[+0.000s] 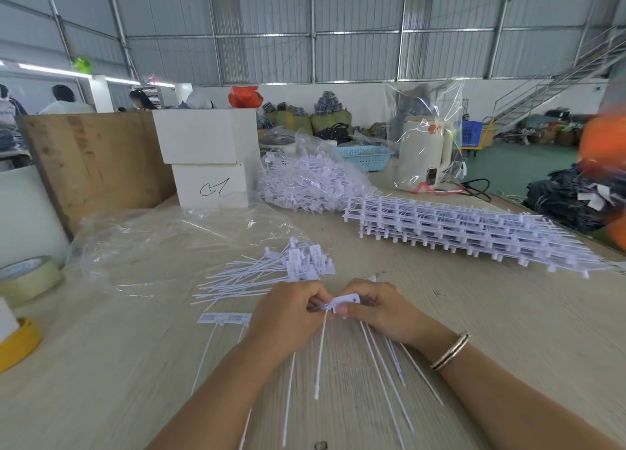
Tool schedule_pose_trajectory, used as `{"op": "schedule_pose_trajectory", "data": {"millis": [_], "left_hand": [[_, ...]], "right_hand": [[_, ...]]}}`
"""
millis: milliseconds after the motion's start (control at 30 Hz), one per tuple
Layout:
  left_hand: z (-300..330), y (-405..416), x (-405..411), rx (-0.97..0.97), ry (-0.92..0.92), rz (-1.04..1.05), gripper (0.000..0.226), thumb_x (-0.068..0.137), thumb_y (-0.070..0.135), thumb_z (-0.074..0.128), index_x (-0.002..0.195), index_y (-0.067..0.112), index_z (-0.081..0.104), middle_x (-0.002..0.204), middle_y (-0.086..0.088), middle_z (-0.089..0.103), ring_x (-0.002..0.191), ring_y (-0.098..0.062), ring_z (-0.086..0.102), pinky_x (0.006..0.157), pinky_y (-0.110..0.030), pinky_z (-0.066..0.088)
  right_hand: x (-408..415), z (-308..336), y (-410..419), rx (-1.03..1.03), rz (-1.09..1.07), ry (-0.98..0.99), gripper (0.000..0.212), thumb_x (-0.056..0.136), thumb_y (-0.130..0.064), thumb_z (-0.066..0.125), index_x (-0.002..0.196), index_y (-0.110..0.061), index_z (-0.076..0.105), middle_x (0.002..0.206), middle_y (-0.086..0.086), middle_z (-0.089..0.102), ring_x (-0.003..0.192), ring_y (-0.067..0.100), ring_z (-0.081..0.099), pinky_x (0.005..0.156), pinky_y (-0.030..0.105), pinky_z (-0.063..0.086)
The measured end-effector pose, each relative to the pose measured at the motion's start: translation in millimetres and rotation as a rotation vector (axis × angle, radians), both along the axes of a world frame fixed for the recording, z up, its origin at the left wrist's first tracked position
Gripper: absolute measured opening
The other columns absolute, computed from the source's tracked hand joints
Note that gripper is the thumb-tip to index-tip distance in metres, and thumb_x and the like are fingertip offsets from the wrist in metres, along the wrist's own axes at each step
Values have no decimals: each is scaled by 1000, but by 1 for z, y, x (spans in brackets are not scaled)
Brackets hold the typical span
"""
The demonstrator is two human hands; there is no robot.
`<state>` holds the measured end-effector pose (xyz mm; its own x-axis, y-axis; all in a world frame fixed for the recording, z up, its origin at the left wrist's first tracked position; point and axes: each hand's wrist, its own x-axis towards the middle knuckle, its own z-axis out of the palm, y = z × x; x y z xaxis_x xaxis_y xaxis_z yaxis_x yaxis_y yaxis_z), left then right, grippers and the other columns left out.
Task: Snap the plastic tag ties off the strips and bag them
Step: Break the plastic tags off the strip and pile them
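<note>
My left hand [288, 310] and my right hand [376, 309] meet at the table's middle and both pinch a strip of white tag ties [342, 303]. Its long thin tails fan down toward me between my forearms. A loose pile of snapped-off ties [271, 273] lies just beyond my left hand. To its left lies an empty clear plastic bag [162, 246], flat on the table. A stack of whole tie strips [464, 236] sits to the far right. A filled clear bag of ties [311, 182] stands behind it.
Two white boxes [210, 158] and a wooden board [95, 165] stand at the back left. Tape rolls [27, 280] lie at the left edge. A bagged white kettle [423, 154] and a blue basket [364, 156] are at the back. Dark clothes [572, 195] are piled right.
</note>
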<state>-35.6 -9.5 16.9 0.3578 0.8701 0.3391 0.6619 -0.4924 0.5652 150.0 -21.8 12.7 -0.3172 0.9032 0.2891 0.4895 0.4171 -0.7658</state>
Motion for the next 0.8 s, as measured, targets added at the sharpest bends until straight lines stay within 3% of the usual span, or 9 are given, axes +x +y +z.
{"op": "schedule_pose_trajectory", "data": {"millis": [200,333,433,600,733,800], "left_hand": [[-1,1,1,-191,-205,-68,8,74,29,77,74,30,69,68,15,68,64,5,61,64,-22,46],[-3,0,2,-162,-185,-77,9,76,28,77,81,25,69,79,10,71,77,-2,66,74,-24,52],[-1,-1,2,-164,-221,-101,8,77,28,75,79,28,67,76,12,70,72,1,64,68,-16,47],[1,1,3,-217,-323,-172,14,80,21,74,74,29,64,72,10,69,66,-2,61,64,-18,44],[5,2,1,-375,-491,-200,16,81,10,71,74,24,65,82,6,74,78,-8,67,61,-17,48],[5,1,-1,-389,-502,-185,19,80,10,72,73,26,65,79,9,72,74,-2,66,59,-14,47]], "right_hand": [[2,-4,3,14,2,38,8,88,-14,64,85,-19,70,79,-3,66,72,3,57,71,19,44],[1,-4,3,16,1,45,11,88,-14,64,82,-21,69,76,-7,65,68,-1,54,67,14,41],[4,-4,4,-20,-3,130,14,88,-14,63,81,-24,70,78,-4,66,72,4,55,71,19,41],[4,1,1,-80,70,240,15,88,-10,60,82,-20,69,71,-15,65,69,-5,57,68,9,41],[8,1,1,-100,14,484,10,86,-12,59,82,-14,68,74,-8,67,73,5,61,73,18,45],[14,0,3,-117,-62,565,9,84,-17,60,83,-12,67,78,-3,66,78,11,62,78,25,46]]}}
